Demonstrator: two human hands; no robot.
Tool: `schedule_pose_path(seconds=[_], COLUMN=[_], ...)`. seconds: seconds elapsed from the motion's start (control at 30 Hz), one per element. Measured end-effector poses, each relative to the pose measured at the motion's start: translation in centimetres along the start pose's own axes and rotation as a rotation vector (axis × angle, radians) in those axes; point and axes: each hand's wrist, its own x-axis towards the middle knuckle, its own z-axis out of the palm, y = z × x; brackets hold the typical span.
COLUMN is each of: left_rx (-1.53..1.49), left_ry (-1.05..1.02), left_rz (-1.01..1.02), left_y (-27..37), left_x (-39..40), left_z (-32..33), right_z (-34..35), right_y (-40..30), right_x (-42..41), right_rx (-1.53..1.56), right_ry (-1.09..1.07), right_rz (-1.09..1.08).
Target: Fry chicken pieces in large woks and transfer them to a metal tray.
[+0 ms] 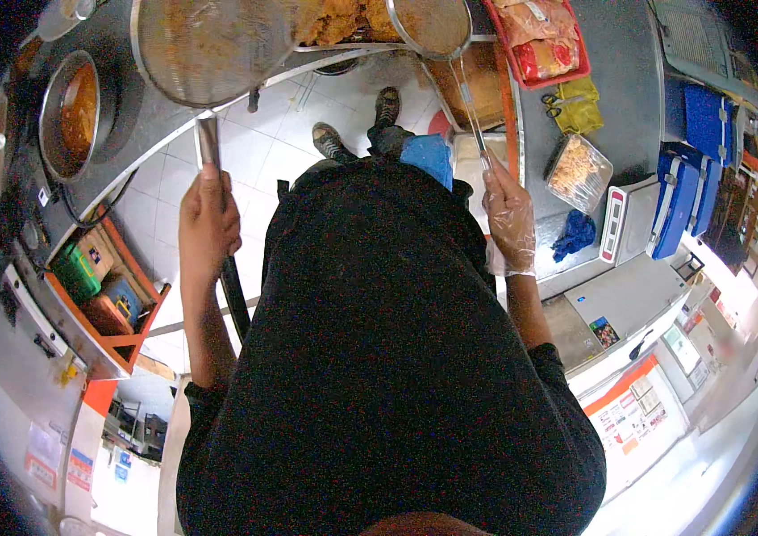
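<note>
My left hand (pixel 209 214), bare, is closed around the metal handle of a large round wire-mesh strainer (pixel 208 50), whose long black end runs down beside my forearm. My right hand (pixel 509 208), in a clear plastic glove, grips the wire handle of a smaller round mesh skimmer (pixel 431 25). Browned fried food (pixel 342 20) lies in a metal tray or basin at the top edge, between the two mesh heads. Mesh and picture edge hide part of it.
On the left counter is a metal bowl of orange-brown liquid (pixel 80 110). The right counter holds a red basket with bagged raw meat (pixel 582 74), scissors (pixel 551 105) on a yellow cloth (pixel 578 107), a plastic-covered food container (pixel 578 173), a blue cloth (pixel 574 236) and a scale (pixel 625 218).
</note>
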Motion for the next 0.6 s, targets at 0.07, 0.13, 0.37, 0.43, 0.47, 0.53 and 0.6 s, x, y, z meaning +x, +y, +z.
schedule_pose_path(seconds=[0.07,0.13,0.37,0.43,0.47,0.53,0.6], left_rx=[0.029,0.043,0.067,0.124,0.121,0.163,0.126], left_ry=[0.092,0.141,0.166,0.192,0.196,0.223,0.197], left_rz=[0.024,0.055,0.03,0.012,0.012,0.009,0.004], left_y=[0.6,0.8,-0.5,-0.7,-0.7,-0.5,-0.5], left_x=[0.2,0.6,2.7,3.1,3.0,2.7,2.9], left_z=[0.3,0.7,3.6,4.6,5.0,5.4,5.2], right_z=[0.1,-0.2,-1.0,-1.4,-1.7,-2.4,-2.0], right_y=[0.1,-0.4,-0.1,-0.1,-0.1,-0.4,0.2], right_x=[1.2,2.6,7.3,8.7,9.3,10.1,11.1], right_rx=[0.08,0.047,-0.104,-0.049,0.008,0.015,0.023], right_ry=[-0.016,-0.052,-0.159,-0.224,-0.285,-0.304,-0.32], right_rz=[-0.038,-0.046,-0.198,-0.192,-0.179,-0.156,-0.128])
